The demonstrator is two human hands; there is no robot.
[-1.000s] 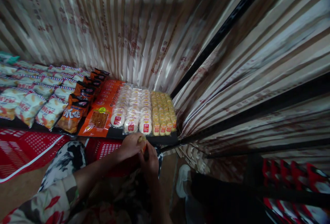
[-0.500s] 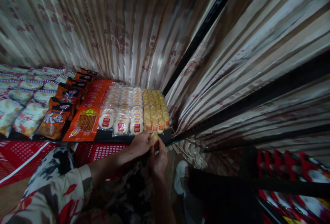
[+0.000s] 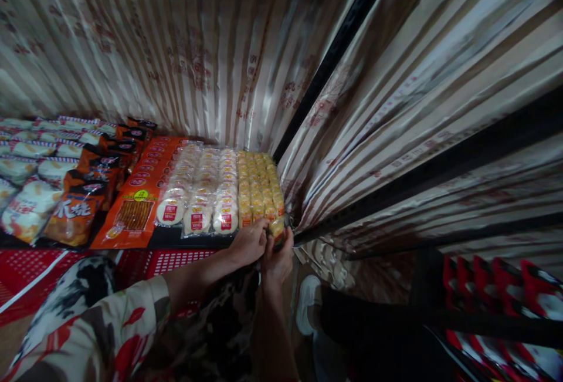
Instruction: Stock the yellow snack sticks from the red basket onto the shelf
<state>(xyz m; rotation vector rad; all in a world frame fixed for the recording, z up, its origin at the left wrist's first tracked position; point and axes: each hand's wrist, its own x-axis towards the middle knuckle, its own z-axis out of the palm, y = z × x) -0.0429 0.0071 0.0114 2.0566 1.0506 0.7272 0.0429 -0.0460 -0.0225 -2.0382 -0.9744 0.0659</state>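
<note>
Small yellow wrapped snack packs [image 3: 261, 185] stand in tight rows at the right end of the black shelf [image 3: 189, 240]. At the front of the rightmost rows, one yellow snack pack [image 3: 277, 227] is between my two hands. The bent fingers of my left hand [image 3: 250, 245] press on it from the left. My right hand [image 3: 278, 257] closes round its lower right side, thumb and fingers at the shelf edge. My fingers partly hide the pack. Just left are rows of round white wrapped snacks [image 3: 226, 217] with red labels.
Left along the shelf lie an orange snack bag [image 3: 132, 212], orange-brown bags [image 3: 74, 212] and white bags [image 3: 30, 206]. A red plastic basket [image 3: 176, 260] is below. A black post [image 3: 325, 65] and striped curtain [image 3: 211, 47] stand behind. A person's white shoe [image 3: 308, 303] shows lower right.
Both hands have moved slightly right and in against the front of the yellow rows, bringing the pack with them. The view has shifted a little, so the shelf appears further left.
</note>
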